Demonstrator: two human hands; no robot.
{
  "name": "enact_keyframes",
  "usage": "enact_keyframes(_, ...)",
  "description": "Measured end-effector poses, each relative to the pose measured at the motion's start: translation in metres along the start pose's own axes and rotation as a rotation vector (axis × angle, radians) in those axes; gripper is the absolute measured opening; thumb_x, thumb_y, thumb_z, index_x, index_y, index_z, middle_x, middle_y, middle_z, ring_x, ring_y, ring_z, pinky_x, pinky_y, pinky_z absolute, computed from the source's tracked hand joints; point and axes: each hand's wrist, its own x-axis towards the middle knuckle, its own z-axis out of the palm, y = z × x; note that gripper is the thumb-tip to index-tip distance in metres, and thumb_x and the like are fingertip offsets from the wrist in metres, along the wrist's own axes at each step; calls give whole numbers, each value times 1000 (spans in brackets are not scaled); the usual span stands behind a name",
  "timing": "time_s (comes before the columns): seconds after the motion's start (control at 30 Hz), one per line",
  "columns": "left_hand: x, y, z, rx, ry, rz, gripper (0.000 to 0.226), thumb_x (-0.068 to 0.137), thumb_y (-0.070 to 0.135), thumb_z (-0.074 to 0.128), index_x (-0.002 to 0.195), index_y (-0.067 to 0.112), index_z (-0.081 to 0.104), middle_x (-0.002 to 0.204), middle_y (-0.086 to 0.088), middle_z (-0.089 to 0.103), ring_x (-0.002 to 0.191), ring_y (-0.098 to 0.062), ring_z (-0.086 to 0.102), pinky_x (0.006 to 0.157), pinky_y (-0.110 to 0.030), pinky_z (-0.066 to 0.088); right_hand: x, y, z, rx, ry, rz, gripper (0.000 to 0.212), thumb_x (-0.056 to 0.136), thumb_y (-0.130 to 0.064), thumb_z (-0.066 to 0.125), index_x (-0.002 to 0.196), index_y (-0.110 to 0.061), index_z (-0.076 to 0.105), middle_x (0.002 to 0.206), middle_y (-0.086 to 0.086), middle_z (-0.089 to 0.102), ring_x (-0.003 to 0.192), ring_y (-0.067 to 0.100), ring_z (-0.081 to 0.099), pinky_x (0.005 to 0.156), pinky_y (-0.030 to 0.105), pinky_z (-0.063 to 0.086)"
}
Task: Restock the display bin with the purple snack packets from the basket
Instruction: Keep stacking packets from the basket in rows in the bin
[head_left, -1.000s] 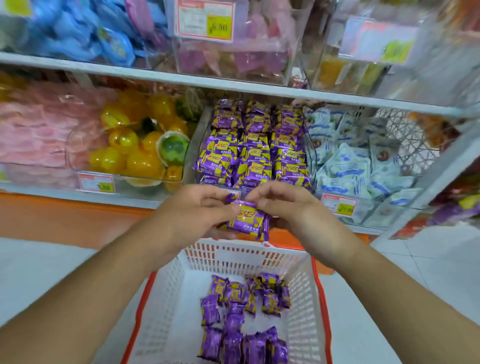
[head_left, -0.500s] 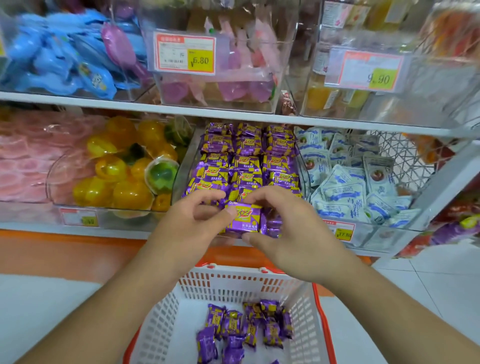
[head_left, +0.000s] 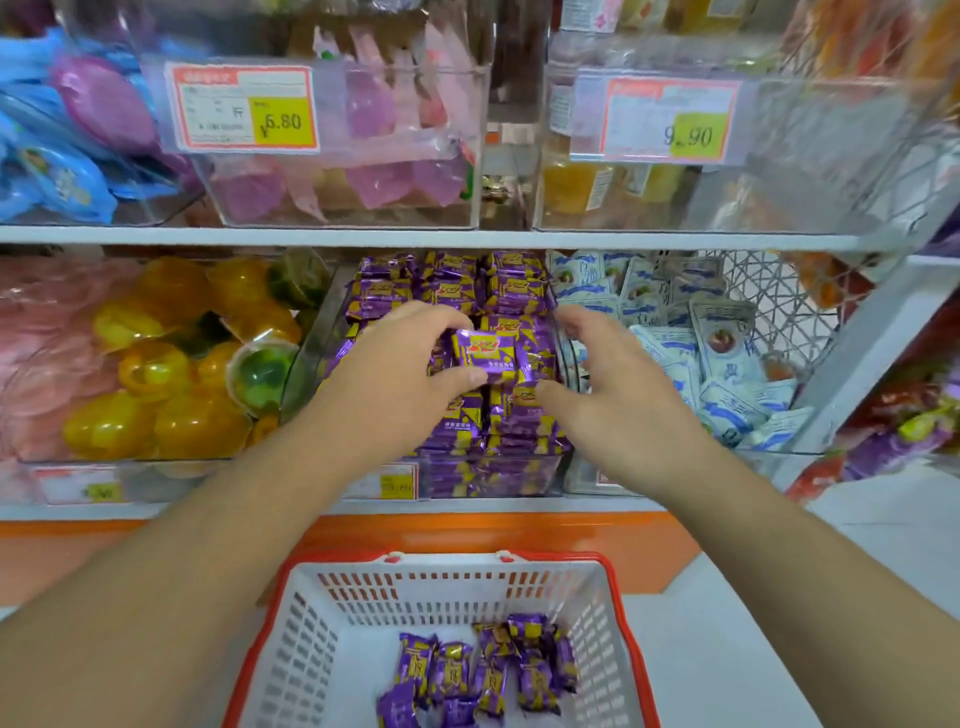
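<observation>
The left hand (head_left: 395, 374) is over the clear display bin (head_left: 311, 364) on the lower shelf, fingers and thumb curled round a single purple packet (head_left: 488, 356). That packet is a small, shiny pillow-shaped wrapper, purple with a yellow panel and a red logo on its face, held flat just above the neat rows of matching stocked packets (head_left: 457, 283) that fill the bin. The right hand (head_left: 608, 374) hovers beside it on the right, fingers spread loosely and holding nothing, its thumb close to the packets in the bin. Below, a white basket (head_left: 311, 634) with a red rim stands on the floor, with a loose heap of the same purple packets (head_left: 483, 670) at its bottom. Yellow jelly cups (head_left: 156, 374) sit in the bin to the left, pale blue sachets (head_left: 727, 364) in the one to the right.
</observation>
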Motion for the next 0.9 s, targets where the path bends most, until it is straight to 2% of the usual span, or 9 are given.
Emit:
enact_keyframes(0.07,22,0,7,59,-1,-14,50,93,45,70,138,26,58,134,4,59,122,-18,55,97,-28,38,1,8,-2,-40,-25,54,50,95,-16,61,143,-22,48,140,1,48,134,14,39,85,11,23)
enact_keyframes(0.13,43,1,18,104,-12,-26,50,94,46,68,139,25,58,137,-1,61,126,-23,55,101,-33,41,-1,12,-2,-31,-51,78,47,98,-16,59,144,-22,50,145,5,51,131,17,41,78,15,23)
enact_keyframes(0.2,59,2,29,151,-27,-29,53,95,48,67,141,23,58,139,-6,62,130,-29,55,107,-42,44,-1,15,0,-27,-49,63,46,98,-15,60,144,-21,52,144,7,54,122,13,41,76,16,24)
enact_keyframes(0.27,69,5,38,157,-53,-37,54,96,46,67,141,19,59,139,-9,63,130,-32,55,107,-43,45,0,18,1,-10,-33,58,42,98,-16,61,140,-19,55,140,7,57,112,7,39,73,16,25)
enact_keyframes(0.47,70,11,56,312,3,40,57,93,42,70,143,17,57,146,-6,52,130,-36,51,109,-50,42,2,24,4,14,-10,68,38,97,-21,61,135,-22,57,119,-3,55,106,6,40,70,17,25)
enact_keyframes(0.57,57,16,58,264,10,114,51,96,31,67,145,21,54,147,-1,50,132,-30,49,112,-47,41,1,24,5,32,-19,86,39,96,-22,61,136,-22,57,124,-3,57,112,9,44,75,19,27)
enact_keyframes(0.7,49,17,61,249,-71,169,40,105,27,51,143,18,56,145,3,52,133,-22,49,109,-44,45,0,26,4,35,-40,72,43,96,-19,61,139,-20,54,111,-8,46,105,6,41,72,18,28)
enact_keyframes(0.8,48,20,60,229,-101,151,41,108,26,44,147,17,52,153,2,47,139,-20,44,115,-33,36,0,26,3,69,-54,79,43,95,-19,61,137,-21,55,113,-6,54,92,2,40,71,19,32)
enact_keyframes(0.9,49,25,57,220,-147,139,44,109,26,42,151,16,48,159,2,42,144,-17,39,116,-28,29,-1,25,3,70,-67,85,43,94,-19,61,137,-19,55,125,0,61,100,8,45,71,23,30)
